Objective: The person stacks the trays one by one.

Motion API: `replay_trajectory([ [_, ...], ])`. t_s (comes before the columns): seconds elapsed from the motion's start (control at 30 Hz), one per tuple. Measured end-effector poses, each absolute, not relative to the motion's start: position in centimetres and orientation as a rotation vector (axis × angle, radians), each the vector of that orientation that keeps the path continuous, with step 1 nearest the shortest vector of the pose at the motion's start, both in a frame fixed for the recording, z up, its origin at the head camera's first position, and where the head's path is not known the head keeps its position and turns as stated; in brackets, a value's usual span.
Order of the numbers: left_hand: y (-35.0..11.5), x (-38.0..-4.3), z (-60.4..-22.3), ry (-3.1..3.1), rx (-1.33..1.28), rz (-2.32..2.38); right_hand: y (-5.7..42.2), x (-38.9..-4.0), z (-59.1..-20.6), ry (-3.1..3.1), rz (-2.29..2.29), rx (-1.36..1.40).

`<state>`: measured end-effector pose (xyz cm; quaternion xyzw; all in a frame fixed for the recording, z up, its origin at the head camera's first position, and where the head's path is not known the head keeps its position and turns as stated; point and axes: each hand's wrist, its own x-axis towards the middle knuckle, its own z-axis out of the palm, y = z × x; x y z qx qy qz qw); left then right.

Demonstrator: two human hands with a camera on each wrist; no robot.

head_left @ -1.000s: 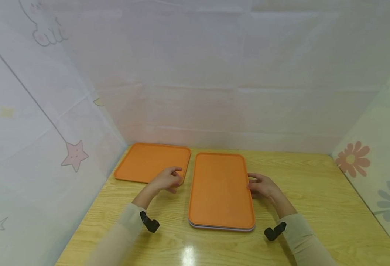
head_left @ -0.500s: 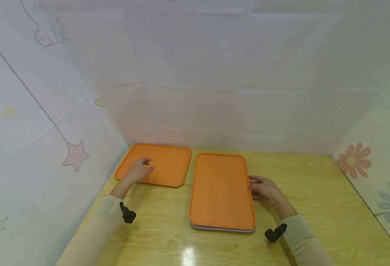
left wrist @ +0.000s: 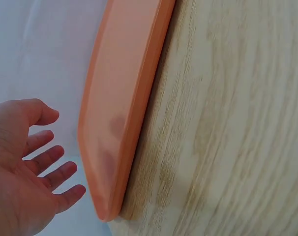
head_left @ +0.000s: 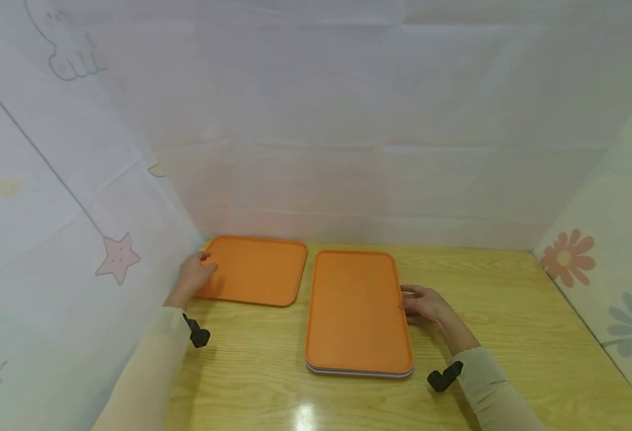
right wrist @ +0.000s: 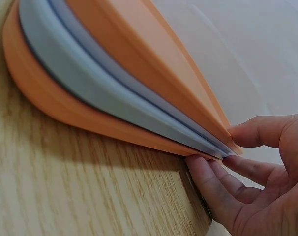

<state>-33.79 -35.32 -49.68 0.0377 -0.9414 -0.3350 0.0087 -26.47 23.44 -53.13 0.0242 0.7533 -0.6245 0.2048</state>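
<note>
A stack of trays (head_left: 359, 311) lies lengthwise on the table, an orange one on top. In the right wrist view, a lavender tray (right wrist: 107, 66), a pale grey-blue tray (right wrist: 90, 93) and an orange bottom tray (right wrist: 45, 101) show under the top one. My right hand (head_left: 426, 306) rests its thumb and fingertips along the stack's right side. Another orange tray (head_left: 257, 272) lies crosswise to the left. My left hand (head_left: 194, 274) is by that tray's left end, overlapping its corner in the head view. Its fingers are spread and slightly bent, with nothing held, apart from the rim in the left wrist view.
The wooden table (head_left: 504, 323) runs up to a pale back sheet (head_left: 316, 149). Patterned sheets stand close on both sides, the left one (head_left: 79, 287) right beside my left hand. A narrow gap separates the single tray from the stack.
My left hand has moved left, from the near right corner of the single tray, across it, to its left end. My right hand stays at the stack, and the trays keep their places.
</note>
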Motion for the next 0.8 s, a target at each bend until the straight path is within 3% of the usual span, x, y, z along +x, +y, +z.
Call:
replay_trajectory([
  [0.4, -36.8, -34.4, -50.7, -3.062, 0.282, -0.840, 23.3, -26.4, -53.1, 2.090, -1.766, 0.069],
  [0.8, -36.4, -34.3, -51.1, -3.194, 0.265, -0.660, 23.3, -26.5, -53.2, 2.083, -1.786, 0.087],
])
